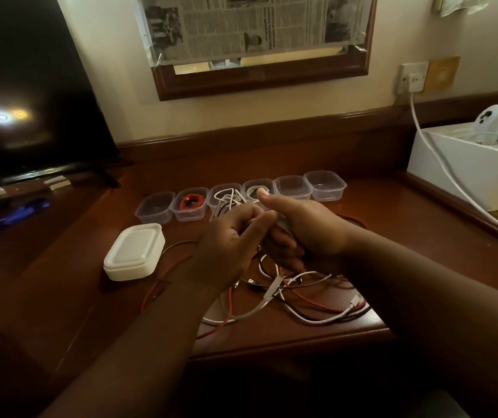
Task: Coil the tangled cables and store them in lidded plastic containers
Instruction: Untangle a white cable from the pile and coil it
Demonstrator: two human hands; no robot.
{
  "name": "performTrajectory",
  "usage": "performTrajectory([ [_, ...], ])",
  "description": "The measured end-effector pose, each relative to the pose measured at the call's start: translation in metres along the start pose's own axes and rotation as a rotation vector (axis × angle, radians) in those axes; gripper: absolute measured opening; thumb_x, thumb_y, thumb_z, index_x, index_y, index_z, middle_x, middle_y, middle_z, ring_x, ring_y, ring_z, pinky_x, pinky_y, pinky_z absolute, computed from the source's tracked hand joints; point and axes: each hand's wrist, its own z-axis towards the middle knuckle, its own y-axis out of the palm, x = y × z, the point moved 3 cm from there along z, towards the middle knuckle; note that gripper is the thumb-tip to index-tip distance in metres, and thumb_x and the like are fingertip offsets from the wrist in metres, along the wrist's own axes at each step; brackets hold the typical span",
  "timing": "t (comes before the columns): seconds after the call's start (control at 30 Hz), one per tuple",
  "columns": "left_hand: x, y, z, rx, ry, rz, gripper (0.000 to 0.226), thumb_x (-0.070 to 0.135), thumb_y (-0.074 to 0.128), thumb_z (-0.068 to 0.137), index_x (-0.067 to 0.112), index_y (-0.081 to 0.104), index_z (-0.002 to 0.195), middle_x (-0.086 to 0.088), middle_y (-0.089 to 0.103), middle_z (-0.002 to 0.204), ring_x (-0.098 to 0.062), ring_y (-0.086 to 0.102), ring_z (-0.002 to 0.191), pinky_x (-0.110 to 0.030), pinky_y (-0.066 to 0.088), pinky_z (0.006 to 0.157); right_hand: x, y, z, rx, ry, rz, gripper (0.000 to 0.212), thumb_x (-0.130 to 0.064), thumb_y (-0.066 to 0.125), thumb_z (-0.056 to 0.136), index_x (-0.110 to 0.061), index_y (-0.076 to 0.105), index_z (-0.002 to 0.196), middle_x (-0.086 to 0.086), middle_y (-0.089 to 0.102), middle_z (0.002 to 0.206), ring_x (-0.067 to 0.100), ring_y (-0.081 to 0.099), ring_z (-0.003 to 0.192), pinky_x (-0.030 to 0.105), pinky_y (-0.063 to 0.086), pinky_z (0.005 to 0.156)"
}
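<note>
A: While both hands meet above the table (pixel 377 236), the left hand (pixel 229 236) pinches a cable (pixel 226 196) and the right hand (pixel 299 227) curls round its loops. Best kept as even turns, ends tucked.

B: Where does it go?

A: Just beyond the grip stand the containers (pixel 326 184); the tangled cables (pixel 302 300) lie beneath; lids (pixel 134 251) left. No legible writing.

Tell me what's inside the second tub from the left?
A coiled red cable lies inside that clear tub, which has no lid on. Its plug ends aren't clear.
</note>
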Motion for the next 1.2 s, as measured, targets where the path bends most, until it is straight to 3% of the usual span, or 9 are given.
performTrajectory([
  [0.2,-0.036,0.01,0.028,0.276,0.07,0.335,0.074,0.079,0.027,0.088,0.012,0.058,0.082,0.0,0.056,0.076,-0.018,0.058,0.068,-0.042,0.051,0.06,0.015,-0.021,0.029,0.426,-0.051,-0.048,0.066,-0.057,0.031,0.102,-0.014,0.048,0.055,-0.002,0.04,0.043,0.012,0.041,0.039,0.029,0.039,0.05],
  [0.43,-0.076,0.03,0.062,0.335,0.125,0.437,0.058,0.066,0.033,0.096,0.013,0.054,0.083,0.009,0.047,0.074,-0.006,0.047,0.064,-0.015,0.036,0.056,0.04,-0.064,0.052,0.659,-0.215,-0.089,0.06,-0.036,0.034,0.106,-0.022,0.059,0.053,-0.002,0.058,0.055,0.014,0.058,0.058,0.039,0.049,0.066],
  [0.57,-0.1,0.047,0.076,0.321,0.003,0.274,0.048,0.058,0.042,0.095,0.014,0.053,0.081,0.006,0.053,0.064,-0.005,0.056,0.059,-0.016,0.043,0.051,0.063,-0.098,0.071,0.717,-0.236,-0.254,0.047,-0.04,0.032,0.106,-0.022,0.059,0.071,-0.002,0.064,0.066,0.013,0.063,0.068,0.045,0.053,0.07],
  [0.67,-0.122,0.052,0.09,0.312,-0.182,0.081,0.058,0.062,0.045,0.091,0.005,0.06,0.089,-0.016,0.062,0.073,-0.032,0.062,0.067,-0.044,0.054,0.055,0.082,-0.12,0.087,0.731,-0.233,-0.413,0.043,-0.046,0.029,0.101,-0.024,0.063,0.085,0.004,0.069,0.084,0.02,0.067,0.082,0.055,0.054,0.077],
  [0.77,-0.146,0.052,0.099,0.311,-0.27,0.004,0.061,0.066,0.05,0.089,0.008,0.065,0.096,-0.023,0.067,0.085,-0.041,0.066,0.078,-0.054,0.056,0.064,0.095,-0.134,0.098,0.671,-0.274,-0.469,0.035,-0.037,0.03,0.103,-0.033,0.062,0.09,-0.005,0.069,0.089,0.011,0.066,0.085,0.045,0.054,0.078],
  [0.83,-0.157,0.048,0.102,0.316,-0.32,-0.037,0.06,0.064,0.051,0.087,0.007,0.067,0.094,-0.024,0.066,0.082,-0.037,0.064,0.07,-0.049,0.055,0.062,0.105,-0.138,0.102,0.602,-0.275,-0.49,0.032,-0.036,0.032,0.102,-0.03,0.061,0.091,-0.009,0.065,0.086,0.009,0.063,0.081,0.04,0.052,0.073],
  [0.93,-0.167,0.043,0.105,0.268,-0.333,-0.061,0.065,0.063,0.052,0.087,-0.001,0.065,0.092,-0.024,0.059,0.069,-0.029,0.049,0.054,-0.039,0.044,0.048,0.113,-0.145,0.108,0.473,-0.215,-0.569,0.04,-0.049,0.032,0.1,-0.02,0.06,0.103,-0.002,0.065,0.093,0.018,0.063,0.087,0.05,0.051,0.078],
  [1.03,-0.172,0.043,0.103,0.257,-0.343,-0.043,0.063,0.059,0.055,0.083,-0.004,0.06,0.081,-0.005,0.051,0.055,-0.013,0.044,0.048,-0.024,0.039,0.045,0.115,-0.15,0.108,0.375,-0.17,-0.733,0.039,-0.05,0.032,0.098,-0.021,0.056,0.105,-0.001,0.065,0.09,0.018,0.062,0.082,0.05,0.05,0.074],
  [1.2,-0.178,0.047,0.102,0.24,-0.334,-0.065,0.061,0.059,0.056,0.082,-0.002,0.059,0.076,-0.02,0.053,0.063,-0.016,0.048,0.055,-0.031,0.044,0.055,0.12,-0.15,0.106,0.333,-0.151,-0.741,0.018,-0.038,0.036,0.104,-0.028,0.049,0.096,-0.001,0.06,0.085,0.017,0.056,0.074,0.045,0.049,0.07],
])
